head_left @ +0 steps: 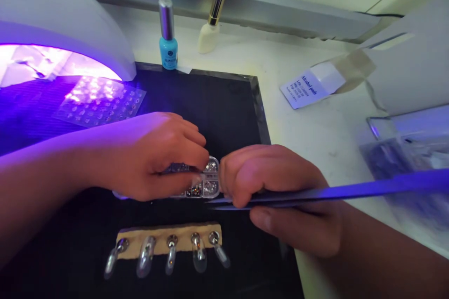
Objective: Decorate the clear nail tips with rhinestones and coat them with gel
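Left fingertips [199,147] curled narrowly over a clear compartmented rhinestone case [210,184]; left hand [157,159] holds it above a black mat [217,107] (contact with mat cannot be told). Compartments show silver and multicoloured stones. Right fingers [259,173] closed on long tweezers [333,194], held in right hand [280,196], tips just beside the case. Nearer: stone-set nail tips [171,254] on a tan strip [168,240]. Farther: violet-lit UV nail lamp [59,32], blue polish bottle [167,46], alcohol pads packet [307,86].
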{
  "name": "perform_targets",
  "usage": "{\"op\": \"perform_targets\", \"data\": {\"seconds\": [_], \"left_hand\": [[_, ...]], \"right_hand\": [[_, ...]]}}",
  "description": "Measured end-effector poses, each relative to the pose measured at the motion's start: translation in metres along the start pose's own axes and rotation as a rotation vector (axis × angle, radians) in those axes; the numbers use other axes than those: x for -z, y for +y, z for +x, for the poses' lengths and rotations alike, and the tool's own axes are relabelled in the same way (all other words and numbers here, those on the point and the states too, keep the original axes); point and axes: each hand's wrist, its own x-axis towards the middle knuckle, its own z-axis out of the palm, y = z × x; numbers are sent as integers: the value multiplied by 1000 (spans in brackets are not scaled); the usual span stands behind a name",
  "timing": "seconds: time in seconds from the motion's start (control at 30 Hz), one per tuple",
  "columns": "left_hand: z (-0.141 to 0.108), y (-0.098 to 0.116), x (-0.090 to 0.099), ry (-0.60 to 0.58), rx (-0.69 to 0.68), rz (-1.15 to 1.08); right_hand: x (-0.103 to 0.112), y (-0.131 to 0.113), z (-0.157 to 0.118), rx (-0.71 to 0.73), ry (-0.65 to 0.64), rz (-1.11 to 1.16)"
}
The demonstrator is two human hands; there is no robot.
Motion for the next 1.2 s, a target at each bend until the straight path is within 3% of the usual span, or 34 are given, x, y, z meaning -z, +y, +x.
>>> {"op": "perform_targets", "data": {"seconds": [0.2,0.27,0.33,0.73,1.2], "left_hand": [[0,-2,1,15,46,-52],[0,-1,1,21,49,-46],[0,-1,0,23,45,-44],[4,-4,-2,15,2,-50],[2,-4,0,18,2,-73]], "right_hand": [[-2,-2,2,94,-30,-177],[-5,-7,2,84,-37,-243],[-9,-14,1,-62,16,-331],[-12,-24,1,-60,-70,-562],[-12,-21,-1,-97,-50,-553]]}}
